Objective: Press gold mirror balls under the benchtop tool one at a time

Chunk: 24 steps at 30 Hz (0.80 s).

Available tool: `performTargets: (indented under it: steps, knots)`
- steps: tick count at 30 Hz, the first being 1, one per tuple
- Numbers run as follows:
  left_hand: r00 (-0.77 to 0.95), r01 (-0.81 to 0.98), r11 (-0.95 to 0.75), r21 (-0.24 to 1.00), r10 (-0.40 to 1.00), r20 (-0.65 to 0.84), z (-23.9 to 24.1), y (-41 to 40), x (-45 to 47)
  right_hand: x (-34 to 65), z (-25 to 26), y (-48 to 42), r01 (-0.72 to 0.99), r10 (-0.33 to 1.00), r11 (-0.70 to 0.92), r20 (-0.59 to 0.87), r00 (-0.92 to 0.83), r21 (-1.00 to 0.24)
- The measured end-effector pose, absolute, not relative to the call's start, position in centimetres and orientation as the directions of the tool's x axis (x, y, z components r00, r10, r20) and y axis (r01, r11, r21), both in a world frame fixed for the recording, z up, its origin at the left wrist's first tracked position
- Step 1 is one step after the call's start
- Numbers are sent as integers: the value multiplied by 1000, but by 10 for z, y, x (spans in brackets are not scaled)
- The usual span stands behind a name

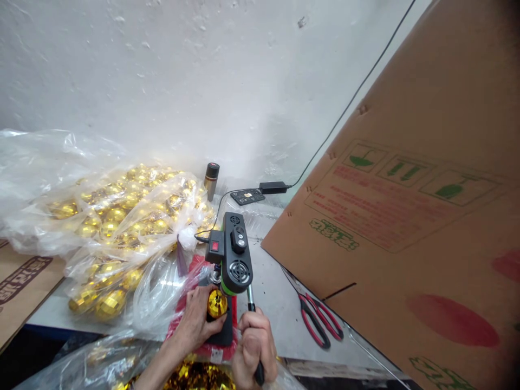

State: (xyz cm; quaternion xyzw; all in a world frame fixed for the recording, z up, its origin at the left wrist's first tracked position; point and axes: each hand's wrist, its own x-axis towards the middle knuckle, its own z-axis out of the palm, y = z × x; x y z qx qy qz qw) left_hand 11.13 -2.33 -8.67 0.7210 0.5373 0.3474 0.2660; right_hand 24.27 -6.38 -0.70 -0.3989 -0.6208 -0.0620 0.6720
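A small black press machine [231, 254] with a red switch stands on the table near its front edge. Under the machine's head, my left hand [197, 319] is closed on a shiny gold faceted ball [217, 303]. Gripped round the machine's lever handle [254, 330], my right hand [254, 346] sits just right of the ball. A red mat [190, 303] lies beneath the machine's base.
Clear plastic bags full of gold balls [117, 216] lie to the left, and another bag [195, 376] sits at the bottom. Red-handled scissors [319, 319] rest on the table at right. A big cardboard box [406, 216] leans at right. A small bottle [211, 179], remote [247, 196] and power adapter [274, 187] are by the wall.
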Motion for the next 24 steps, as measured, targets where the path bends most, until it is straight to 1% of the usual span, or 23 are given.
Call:
performTargets:
  steps: [10, 15, 19, 22, 24]
  knots:
    - [161, 574, -260, 776, 966, 205, -85, -23, 113, 240, -11, -62, 560, 386, 679, 879, 280, -476]
    - [154, 576, -249, 779, 969, 196, -84, -25, 114, 244, -22, -66, 627, 413, 662, 898, 152, -411]
    - [154, 575, -229, 785, 973, 171, -86, -27, 115, 247, -27, -63, 641, 406, 663, 905, 125, -386]
    - [162, 567, -237, 789, 971, 176, -86, -25, 114, 249, -23, -62, 644, 376, 688, 923, 78, -335]
    - [165, 566, -252, 785, 967, 192, -85, -23, 114, 250, -10, -63, 636, 394, 695, 918, 54, -336]
